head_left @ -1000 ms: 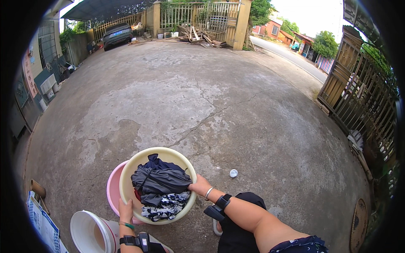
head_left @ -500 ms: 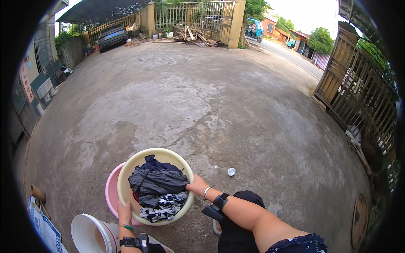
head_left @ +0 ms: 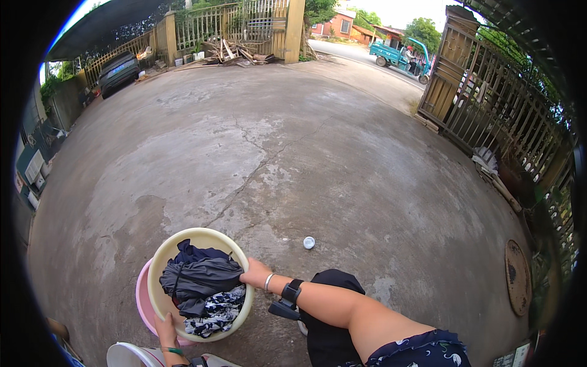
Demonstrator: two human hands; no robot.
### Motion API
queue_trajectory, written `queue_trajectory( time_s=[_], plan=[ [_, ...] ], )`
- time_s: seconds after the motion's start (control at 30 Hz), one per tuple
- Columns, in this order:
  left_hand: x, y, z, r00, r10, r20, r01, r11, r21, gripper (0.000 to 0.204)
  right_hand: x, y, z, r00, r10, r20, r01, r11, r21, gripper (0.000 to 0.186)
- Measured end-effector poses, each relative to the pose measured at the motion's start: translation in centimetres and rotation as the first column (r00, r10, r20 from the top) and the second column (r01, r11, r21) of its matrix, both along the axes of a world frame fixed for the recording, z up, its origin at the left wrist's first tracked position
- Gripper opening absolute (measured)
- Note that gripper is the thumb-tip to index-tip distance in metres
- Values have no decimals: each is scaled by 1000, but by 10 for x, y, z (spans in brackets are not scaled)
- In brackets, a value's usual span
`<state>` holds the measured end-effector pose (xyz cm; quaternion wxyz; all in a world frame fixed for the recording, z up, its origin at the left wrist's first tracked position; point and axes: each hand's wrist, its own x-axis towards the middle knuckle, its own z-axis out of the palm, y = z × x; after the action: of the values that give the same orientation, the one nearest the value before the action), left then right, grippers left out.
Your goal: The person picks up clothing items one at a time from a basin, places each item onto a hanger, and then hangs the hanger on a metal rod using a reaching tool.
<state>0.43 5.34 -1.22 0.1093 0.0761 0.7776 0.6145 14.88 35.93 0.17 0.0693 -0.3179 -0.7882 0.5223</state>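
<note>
A cream plastic basin (head_left: pixel 215 236) holds a heap of clothes: dark grey and navy fabric (head_left: pixel 205 275) and a black-and-white patterned piece (head_left: pixel 215 312). My right hand (head_left: pixel 255 272) grips its right rim, the thumb side at the cloth's edge. On the lower left rim my left hand (head_left: pixel 165 330) is closed, with the thumb over the edge. Beneath and to the left, a pink basin (head_left: pixel 143 300) shows partly past the cream one, which hides the rest. Whether the cream basin rests on the pink one or is held above it, I cannot tell.
A white bucket (head_left: pixel 125 356) stands at the lower left. Beyond the basins a small whitish round object (head_left: pixel 309 243) lies on the concrete (head_left: pixel 342 171). A rusty round cover (head_left: pixel 518 277) is at the right. A teal three-wheeler (head_left: pixel 397 56) is on the road outside the gate.
My view has turned to the right, so the yard appears shifted left. Both hands keep their grip on the cream basin. The three-wheeler on the road has come further right.
</note>
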Motion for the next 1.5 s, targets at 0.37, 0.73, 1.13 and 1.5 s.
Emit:
queue_trajectory(
  time_s=[0.37, 0.73, 1.13, 1.5],
  plan=[
    [13, -11, 9, 998, 58, -15, -59, 998, -30, 27, -2, -18, 7, 990, 40, -133, -59, 989, -138, 47],
    [-4, -47, 0, 990, 106, -91, -121, 976, -181, 29, -3, -59, 13, 994, 13, -108, -15, 1000, -12, 37],
    [1, -53, 7, 985, 83, -153, -117, 967, -227, 30, -8, -54, -21, 992, 66, -104, -75, 994, -81, 47],
    [3, -50, 10, 987, 76, -142, -108, 966, -233, 31, -6, -53, -6, 998, 56, -15, -56, 998, 4, 48]
  ],
)
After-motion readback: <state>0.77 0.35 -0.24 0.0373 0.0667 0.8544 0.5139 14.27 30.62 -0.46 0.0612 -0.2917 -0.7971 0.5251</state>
